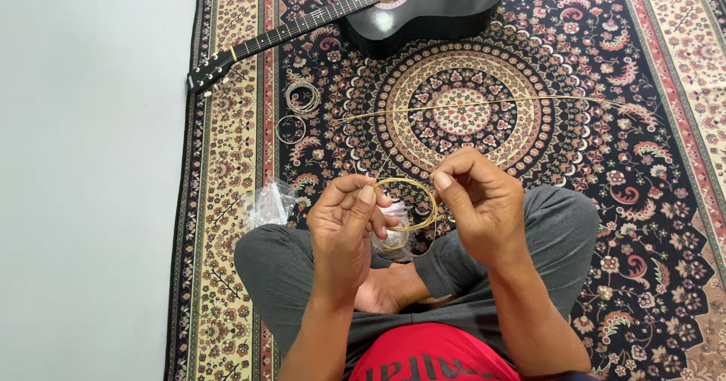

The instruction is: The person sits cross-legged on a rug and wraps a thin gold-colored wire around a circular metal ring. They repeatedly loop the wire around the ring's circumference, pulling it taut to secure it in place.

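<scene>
My left hand (344, 222) and my right hand (478, 199) together hold a coiled bronze guitar string (412, 192) above my crossed legs. The left thumb and fingers pinch the coil's left side, the right fingers pinch its right side. A long loose end of the string (484, 103) sweeps out over the carpet from left to right. A black acoustic guitar (423, 3) lies at the top, its neck and headstock (208, 71) pointing left.
Two coiled strings (301, 97) (290, 129) lie on the patterned carpet (643, 162) near the guitar neck. Clear plastic wrappers (268, 203) sit beside my left knee, another under my hands. A pale bare floor (83, 177) runs along the left.
</scene>
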